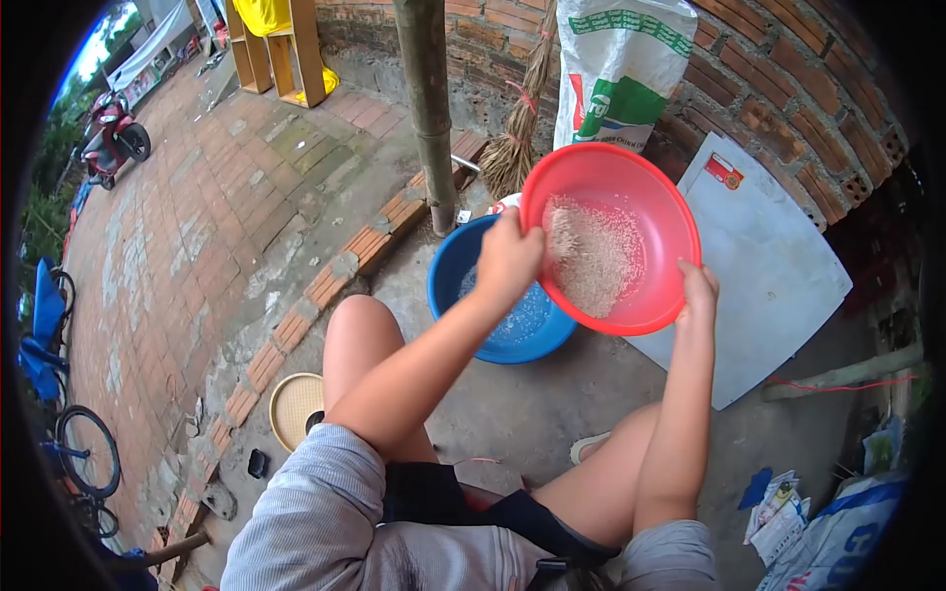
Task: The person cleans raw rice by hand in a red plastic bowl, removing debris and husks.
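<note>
In the head view we see our left hand (507, 258) closed on the left rim of a red bowl (670, 212), a little right of the middle of the frame, and our right hand (698, 293) closed on its lower right rim, so both hands clamp the same bowl. The red bowl is tilted steeply, with its open side toward us, and the grain (591, 256) lies against its inner wall. Just below and to the left is a blue bowl (458, 271) on the ground, with some water or grain inside; we cannot tell which. Behind, at the top of the frame, stand a white sack (621, 69), a broom (522, 128) and a post (429, 108) by the brick wall (788, 98). A grey board (778, 276) lies at the right. We judge that the steep tilt is the risk: if the bowl tips more, or a wet hand slips on the rim, grain may slide over the edge and miss the blue bowl, falling on the dirty ground.
</note>
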The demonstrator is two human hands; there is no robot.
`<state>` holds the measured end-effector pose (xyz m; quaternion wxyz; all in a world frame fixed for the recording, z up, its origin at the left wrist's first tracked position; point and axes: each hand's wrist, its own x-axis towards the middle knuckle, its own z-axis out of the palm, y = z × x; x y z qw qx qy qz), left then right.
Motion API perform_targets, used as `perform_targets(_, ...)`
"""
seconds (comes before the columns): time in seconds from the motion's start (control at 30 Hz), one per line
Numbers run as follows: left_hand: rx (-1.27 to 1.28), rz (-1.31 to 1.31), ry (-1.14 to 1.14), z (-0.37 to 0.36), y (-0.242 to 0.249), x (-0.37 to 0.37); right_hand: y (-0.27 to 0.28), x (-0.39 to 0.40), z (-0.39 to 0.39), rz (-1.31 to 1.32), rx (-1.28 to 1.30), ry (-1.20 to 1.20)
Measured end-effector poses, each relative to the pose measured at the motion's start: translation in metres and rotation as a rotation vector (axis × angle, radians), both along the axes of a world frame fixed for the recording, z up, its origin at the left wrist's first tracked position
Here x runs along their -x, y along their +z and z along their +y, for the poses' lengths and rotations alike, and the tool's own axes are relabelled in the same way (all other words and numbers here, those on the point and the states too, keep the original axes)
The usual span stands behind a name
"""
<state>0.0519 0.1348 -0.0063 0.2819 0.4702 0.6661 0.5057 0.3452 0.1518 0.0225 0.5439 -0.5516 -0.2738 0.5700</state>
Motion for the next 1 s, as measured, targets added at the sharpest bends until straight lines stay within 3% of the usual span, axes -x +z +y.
perform_targets(0.03, 0.018, -0.062, -0.054, 0.006, 0.003, 0.002, -0.003, 0.024, -0.011, -0.024, -0.004, -0.004)
perform_targets(0.1, 0.132, -0.466, -0.056, 0.009, 0.020, 0.049, -0.013, 0.091, -0.041, -0.312, -0.392, -0.135)
perform_targets(0.17, 0.086, -0.433, -0.120, 0.007, 0.025, 0.057, -0.003, 0.065, -0.033, -0.293, -0.327, -0.114)
perform_targets(0.23, -0.064, -0.101, -0.019, -0.002, 0.001, 0.006, 0.002, 0.047, -0.023, -0.201, -0.255, -0.130)
perform_targets(0.27, -0.065, -0.076, -0.034, 0.002, 0.005, 0.015, 0.005, 0.030, -0.020, -0.110, -0.142, -0.109)
perform_targets(0.3, -0.036, -0.114, -0.064, 0.004, 0.009, 0.023, 0.008, 0.019, -0.019, -0.041, -0.028, -0.077)
perform_targets(0.37, 0.019, -0.238, -0.107, 0.008, 0.014, 0.032, -0.008, 0.063, -0.036, -0.134, -0.206, -0.222)
perform_targets(0.43, 0.239, -0.360, -0.119, 0.014, 0.027, 0.073, -0.001, 0.088, -0.051, -0.231, -0.273, -0.110)
perform_targets(0.5, 0.111, -0.132, -0.017, 0.005, 0.022, 0.045, 0.002, 0.076, -0.043, -0.193, -0.220, -0.105)
perform_targets(0.53, 0.081, -0.245, -0.068, 0.000, 0.010, 0.018, 0.005, 0.049, -0.030, -0.061, -0.163, -0.129)
perform_targets(0.57, -0.258, 0.196, 0.107, -0.013, 0.004, -0.029, 0.000, 0.040, -0.024, -0.042, -0.163, -0.144)
perform_targets(0.63, 0.017, 0.041, -0.122, -0.002, 0.006, -0.001, -0.011, 0.025, -0.019, 0.021, -0.088, -0.091)
perform_targets(0.7, 0.104, -0.322, -0.123, 0.006, 0.026, 0.049, -0.006, 0.086, -0.050, -0.188, -0.238, -0.194)
perform_targets(0.73, 0.128, -0.377, -0.120, 0.012, 0.022, 0.064, -0.001, 0.080, -0.048, -0.207, -0.244, -0.178)
perform_targets(0.77, 0.158, -0.413, -0.117, 0.013, 0.020, 0.075, 0.003, 0.081, -0.048, -0.195, -0.247, -0.124)
perform_targets(0.83, 0.017, -0.122, -0.023, -0.004, 0.028, 0.029, 0.005, 0.062, -0.034, -0.042, -0.160, -0.074)
perform_targets(0.87, -0.114, -0.026, -0.087, -0.003, -0.002, 0.003, 0.004, 0.035, -0.022, 0.078, -0.075, -0.071)
perform_targets(0.9, -0.109, -0.009, -0.099, -0.001, -0.001, 0.010, 0.002, 0.042, -0.025, 0.094, -0.071, -0.082)
perform_targets(0.97, -0.078, -0.162, -0.130, 0.009, -0.002, 0.017, 0.006, 0.051, -0.032, 0.022, -0.208, -0.183)
perform_targets(1.0, 0.082, -0.331, -0.122, 0.011, 0.013, 0.040, 0.007, 0.079, -0.045, -0.127, -0.260, -0.202)
